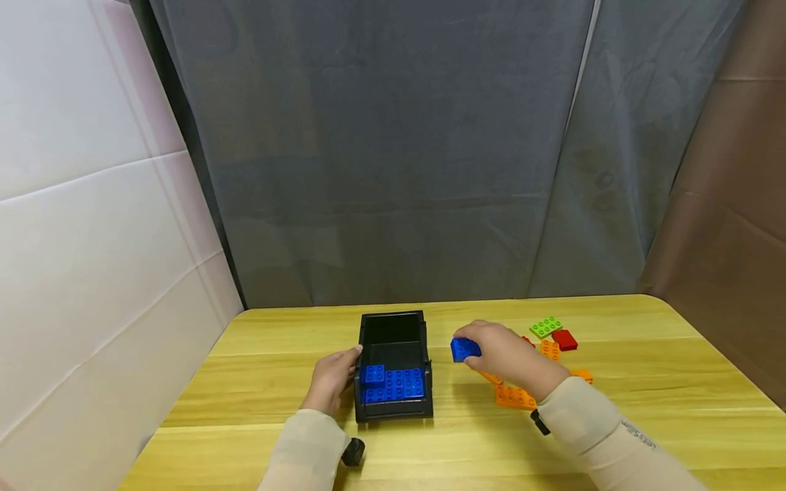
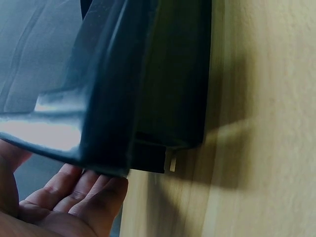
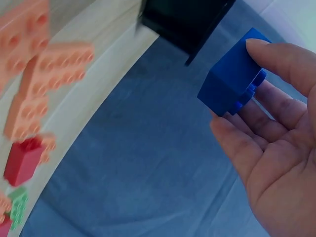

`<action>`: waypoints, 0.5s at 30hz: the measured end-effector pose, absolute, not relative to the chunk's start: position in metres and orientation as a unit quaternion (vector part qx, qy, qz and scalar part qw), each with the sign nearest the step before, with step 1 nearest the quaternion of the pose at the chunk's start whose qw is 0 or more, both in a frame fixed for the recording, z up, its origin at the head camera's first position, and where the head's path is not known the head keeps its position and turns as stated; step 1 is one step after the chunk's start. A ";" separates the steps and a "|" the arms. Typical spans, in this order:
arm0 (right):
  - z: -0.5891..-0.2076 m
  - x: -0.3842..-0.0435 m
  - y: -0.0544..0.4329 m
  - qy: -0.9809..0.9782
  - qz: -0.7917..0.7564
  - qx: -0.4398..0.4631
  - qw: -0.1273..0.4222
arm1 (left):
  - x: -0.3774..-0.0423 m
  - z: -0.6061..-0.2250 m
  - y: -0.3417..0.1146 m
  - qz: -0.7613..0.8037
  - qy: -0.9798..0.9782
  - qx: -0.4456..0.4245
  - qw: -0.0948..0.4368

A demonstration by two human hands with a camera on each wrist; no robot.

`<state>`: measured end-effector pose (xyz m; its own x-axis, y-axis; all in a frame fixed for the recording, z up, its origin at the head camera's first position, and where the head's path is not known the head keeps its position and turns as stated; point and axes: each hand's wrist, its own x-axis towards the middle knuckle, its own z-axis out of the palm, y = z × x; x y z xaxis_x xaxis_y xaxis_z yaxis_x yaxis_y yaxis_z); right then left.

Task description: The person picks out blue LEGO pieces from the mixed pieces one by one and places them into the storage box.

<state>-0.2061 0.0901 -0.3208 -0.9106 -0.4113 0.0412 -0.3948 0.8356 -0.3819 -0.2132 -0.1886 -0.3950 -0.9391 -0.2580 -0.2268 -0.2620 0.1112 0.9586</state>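
A black plastic bin (image 1: pixel 402 409) stands on the table with several blue building bricks (image 1: pixel 396 385) in its near part. My left hand (image 1: pixel 331 376) holds the bin by its left side; in the left wrist view its fingers (image 2: pixel 103 202) meet the underside of the bin's rim (image 2: pixel 106 123). To the right of the bin, above the table, my right hand (image 1: pixel 500 348) pinches a blue building brick (image 1: pixel 464 349) between thumb and fingers. The right wrist view shows this brick (image 3: pixel 232 74) with its studs toward the palm.
Right of the bin lie orange bricks (image 1: pixel 516 397), a red brick (image 1: pixel 565 339) and a green brick (image 1: pixel 546 327), some partly hidden by my right arm. A grey curtain (image 1: pixel 393 170) hangs behind the table (image 1: pixel 276 389), with a white sheet (image 1: pixel 92 239) at the left.
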 end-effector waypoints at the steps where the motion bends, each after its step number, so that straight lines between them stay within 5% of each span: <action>1: -0.321 -0.206 0.086 0.956 -0.197 -0.214 0.021 | -0.213 -0.395 -0.189 0.644 0.745 -0.174 0.000; 15: -0.322 -0.208 0.048 0.939 -0.228 -0.257 0.019 | -0.212 -0.396 -0.189 0.644 0.746 -0.170 -0.006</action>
<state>-0.2078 0.0482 -0.3216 -0.8674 -0.4910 0.0812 -0.4735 0.7640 -0.4384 -0.2121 -0.1887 -0.3964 -0.9419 -0.2623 -0.2100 -0.2461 0.1131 0.9626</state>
